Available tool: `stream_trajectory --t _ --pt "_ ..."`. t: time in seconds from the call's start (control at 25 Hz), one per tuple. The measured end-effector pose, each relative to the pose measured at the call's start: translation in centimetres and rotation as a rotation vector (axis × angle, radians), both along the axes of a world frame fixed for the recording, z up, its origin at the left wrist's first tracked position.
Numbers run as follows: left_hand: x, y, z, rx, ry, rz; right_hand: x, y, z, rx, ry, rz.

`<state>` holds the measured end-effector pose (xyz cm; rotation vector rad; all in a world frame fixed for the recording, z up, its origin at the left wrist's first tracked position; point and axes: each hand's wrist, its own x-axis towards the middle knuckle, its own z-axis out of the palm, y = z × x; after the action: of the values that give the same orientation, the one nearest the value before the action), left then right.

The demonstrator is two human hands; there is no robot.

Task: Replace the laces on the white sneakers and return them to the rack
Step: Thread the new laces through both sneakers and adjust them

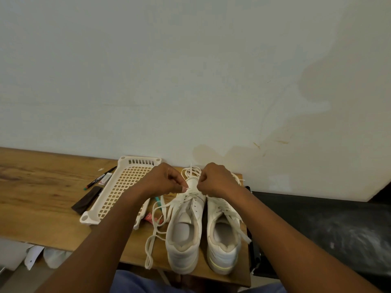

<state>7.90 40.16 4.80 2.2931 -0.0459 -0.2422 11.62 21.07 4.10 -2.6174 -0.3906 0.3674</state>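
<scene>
Pale, stained wall across the upper frame; wooden table (38,187) along the lower left and centre, dark surface at the lower right. Far left on the wood: a black marker (99,178), a small white packet beside it, a dark brown strip (87,199) just below. Next, right of these: a cream perforated tray (124,187), probably the rack part, lying flat and partly hidden by the left forearm. Near centre, just beside the tray's lower end: a red wrapper (150,218) and a teal pen tip, with loose lace (156,227) trailing down towards the table's near edge. Centre: left sneaker (184,233), heel towards the camera, lace crossed through the upper eyelets. Above its tongue, left hand (167,180) curled, thumb and fingertips pinching a lace strand; right hand (215,180) likewise curled into a loose fist, pinching the other strand. Right of centre: right sneaker (224,233), touching its partner, laced, ends flopping over the side. Likely step: tightening or tying at the top of the left sneaker. Risks from here: uneven pull leaving one end short; the long trailing loop snagging on the wrapper or tray corner; a hard tug dragging the shoe towards the table's front edge, both heels already close to it.
</scene>
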Motion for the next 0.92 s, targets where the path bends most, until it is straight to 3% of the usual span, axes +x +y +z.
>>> stream_trajectory --t 0.12,0.36,0.6,0.92 --pt "0.3 -0.6 -0.4 0.078 0.049 -0.016 -0.1 -0.3 0.1 0.032 0.158 0.016" --pt "0.3 -0.7 -0.7 0.151 0.146 -0.038 -2.2 1.3 -0.1 -0.109 0.14 0.133" --pt "0.6 -1.4 -1.6 0.137 0.173 -0.065 -0.4 0.0 -0.4 0.051 0.474 -0.133" --pt "0.8 -2.1 -2.6 0.14 0.152 -0.046 0.6 -1.1 -1.3 0.184 0.67 -0.19"
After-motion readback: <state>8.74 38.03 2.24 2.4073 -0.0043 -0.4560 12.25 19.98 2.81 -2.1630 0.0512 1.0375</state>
